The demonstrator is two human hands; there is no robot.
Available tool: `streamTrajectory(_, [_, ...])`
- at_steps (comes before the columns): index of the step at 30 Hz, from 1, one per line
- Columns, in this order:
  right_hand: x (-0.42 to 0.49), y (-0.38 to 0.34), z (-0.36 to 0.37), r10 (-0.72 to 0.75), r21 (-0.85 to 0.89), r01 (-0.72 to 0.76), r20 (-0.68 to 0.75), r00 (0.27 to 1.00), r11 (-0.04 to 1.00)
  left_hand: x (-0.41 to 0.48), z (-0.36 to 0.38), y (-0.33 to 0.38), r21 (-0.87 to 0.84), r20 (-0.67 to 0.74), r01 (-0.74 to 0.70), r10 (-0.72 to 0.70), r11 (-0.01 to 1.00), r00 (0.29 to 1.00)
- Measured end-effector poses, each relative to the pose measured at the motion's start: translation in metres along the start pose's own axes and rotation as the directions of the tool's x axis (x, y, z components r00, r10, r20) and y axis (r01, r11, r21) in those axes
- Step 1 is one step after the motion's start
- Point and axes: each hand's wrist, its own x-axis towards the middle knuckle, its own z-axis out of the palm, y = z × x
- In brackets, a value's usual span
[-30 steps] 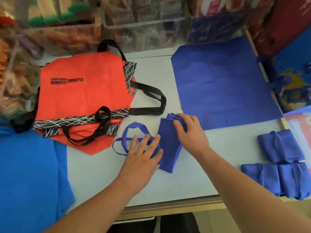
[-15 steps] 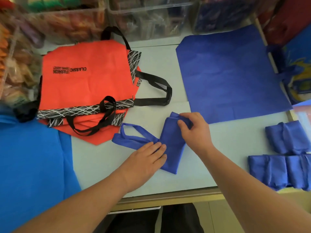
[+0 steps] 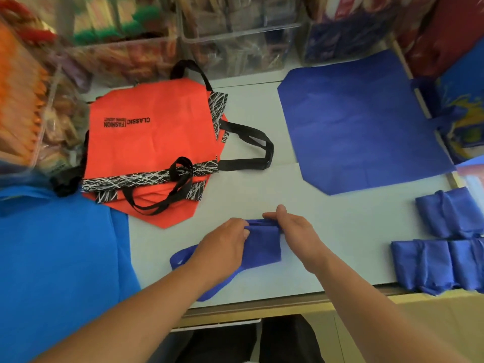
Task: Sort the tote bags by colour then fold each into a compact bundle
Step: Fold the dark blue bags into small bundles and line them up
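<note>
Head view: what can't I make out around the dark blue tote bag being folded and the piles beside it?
- dark blue tote bag: its side edges sit under the left hand and right hand gripping it; fold count hidden.
- folded blue bundles: cut by the right frame edge; number unclear.
- orange tote stack: top bag covers the rest; count unclear.
- clear bins: blurred; contents unreadable.

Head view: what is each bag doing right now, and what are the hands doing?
Small dark blue bag: half folded, handles trailing left.
Left hand: grips its left edge.
Right hand: pinches its top right edge.
Orange bags: stacked flat, unfolded.
Big dark blue bag: spread flat, unfolded.
Blue bundles: folded, lying on the right.
Light blue bag: flat, unfolded.
</note>
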Motion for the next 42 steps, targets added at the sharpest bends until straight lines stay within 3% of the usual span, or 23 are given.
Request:
streamTrajectory(3, [-0.011, 0.009, -0.002, -0.036, 0.036, 0.032, 0.093, 0.995, 0.999, 0.015, 0.012, -0.003, 0.039, -0.056, 0.055, -0.052, 0.998, 0.997])
streamTrajectory(6, [-0.016, 0.031, 0.01, -0.15, -0.107, 0.144, -0.046, 0.988, 0.984, 0.025, 0.023, -0.003, 0.141, -0.137, 0.062, -0.043, 0.988, 0.99])
streamTrajectory(9, [-0.013, 0.034, 0.019, -0.18, -0.079, 0.167, -0.198, 0.964, 0.983, 0.026, 0.023, -0.002, 0.285, -0.281, -0.014, 0.097, 0.958, 0.955])
streamTrajectory(11, [-0.009, 0.033, 0.02, -0.155, -0.04, 0.15, -0.237, 0.959, 0.988, 0.018, 0.027, -0.008, 0.43, -0.232, -0.151, 0.27, 0.89, 0.935])
streamTrajectory(13, [-0.009, 0.032, 0.019, -0.151, -0.049, 0.143, -0.24, 0.959, 0.988, 0.002, 0.036, -0.014, 0.514, -0.089, -0.199, 0.283, 0.834, 0.955])
streamTrajectory(19, [-0.014, 0.028, 0.023, -0.177, -0.194, 0.131, -0.243, 0.954, 0.972, -0.017, 0.066, -0.028, 0.458, -0.038, -0.076, 0.105, 0.886, 0.994])
streamTrajectory(22, [-0.017, 0.019, 0.022, -0.061, -0.293, -0.029, -0.294, 0.954, 0.956, -0.016, 0.072, -0.029, 0.461, -0.055, -0.058, 0.094, 0.885, 0.994])
streamTrajectory(25, [-0.021, 0.008, 0.021, 0.034, -0.381, -0.133, -0.255, 0.966, 0.915, -0.016, 0.07, -0.028, 0.443, -0.062, -0.054, 0.09, 0.895, 0.994])
streamTrajectory(32, [-0.029, -0.017, 0.035, 0.243, 0.017, -0.243, -0.111, 0.964, 0.97, -0.027, 0.066, -0.021, 0.319, -0.09, -0.063, 0.097, 0.946, 0.991])
streamTrajectory(35, [-0.045, -0.031, 0.034, 0.133, -0.01, -0.134, -0.102, 0.986, 0.991, -0.033, 0.045, 0.0, 0.159, -0.086, -0.071, 0.085, 0.985, 0.993])
streamTrajectory(42, [-0.098, -0.082, 0.007, -0.187, -0.121, 0.181, -0.039, 0.982, 0.976, -0.045, -0.021, 0.06, 0.057, -0.095, -0.106, 0.111, 0.993, 0.989])
